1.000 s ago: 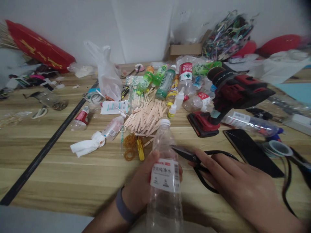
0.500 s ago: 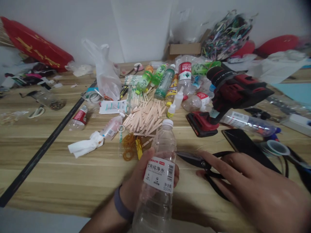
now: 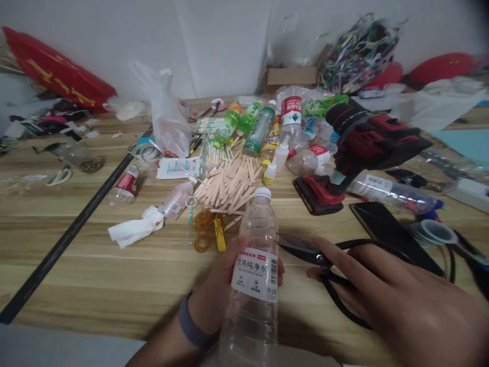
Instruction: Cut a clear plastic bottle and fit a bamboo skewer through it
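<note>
My left hand [image 3: 219,283], with a grey band on its wrist, is wrapped round a clear plastic bottle [image 3: 255,272] with a white cap and a white label. The bottle stands nearly upright at the lower middle. My right hand [image 3: 397,295] holds black-handled scissors [image 3: 321,259], its fingers at the handles and pivot. The blades look closed, and their tip points left at the bottle's side, just above the label. Whether the tip touches the plastic cannot be made out.
Wooden sticks [image 3: 231,183] lie piled behind the bottle, with rubber bands [image 3: 202,232] in front of them. A red and black drill [image 3: 367,142] stands at the right, near a black phone [image 3: 389,232]. Several bottles [image 3: 260,130] lie behind. A black strip [image 3: 76,227] crosses the left.
The bottle has shifted slightly right and turned a little in my left hand, so its label faces more to the front. My right hand and the scissors have barely moved.
</note>
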The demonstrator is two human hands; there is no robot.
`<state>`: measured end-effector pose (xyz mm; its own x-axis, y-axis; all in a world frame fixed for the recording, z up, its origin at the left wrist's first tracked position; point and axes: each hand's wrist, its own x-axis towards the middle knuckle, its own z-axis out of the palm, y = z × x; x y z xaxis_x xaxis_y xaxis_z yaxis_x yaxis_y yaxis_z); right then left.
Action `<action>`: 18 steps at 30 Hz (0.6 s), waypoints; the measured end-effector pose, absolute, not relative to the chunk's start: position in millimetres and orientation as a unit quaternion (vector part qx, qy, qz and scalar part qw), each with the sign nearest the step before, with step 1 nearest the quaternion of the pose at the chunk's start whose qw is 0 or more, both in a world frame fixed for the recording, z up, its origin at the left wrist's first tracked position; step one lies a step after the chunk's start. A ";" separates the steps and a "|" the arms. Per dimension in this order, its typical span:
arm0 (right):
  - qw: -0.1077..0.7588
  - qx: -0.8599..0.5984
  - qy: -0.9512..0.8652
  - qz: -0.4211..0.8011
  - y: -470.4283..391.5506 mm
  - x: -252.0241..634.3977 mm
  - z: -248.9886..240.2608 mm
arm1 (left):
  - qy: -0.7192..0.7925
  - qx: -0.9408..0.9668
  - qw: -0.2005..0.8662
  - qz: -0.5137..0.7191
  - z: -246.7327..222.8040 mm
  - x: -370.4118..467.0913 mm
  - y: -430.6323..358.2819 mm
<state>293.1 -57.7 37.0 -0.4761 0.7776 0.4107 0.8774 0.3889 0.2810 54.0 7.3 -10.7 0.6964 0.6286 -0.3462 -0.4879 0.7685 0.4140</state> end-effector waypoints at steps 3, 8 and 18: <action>0.101 -0.504 -0.823 -0.241 -58.0 290.9 37.8 | 0.261 0.151 0.900 0.316 -5.9 55.0 5.6; 0.118 -0.504 -0.814 -0.263 -57.0 284.1 42.6 | 0.310 0.204 0.859 0.354 1.6 55.7 2.1; 0.088 -0.509 -0.809 -0.281 -61.6 287.6 34.9 | 0.345 0.175 0.858 0.337 7.8 59.5 1.2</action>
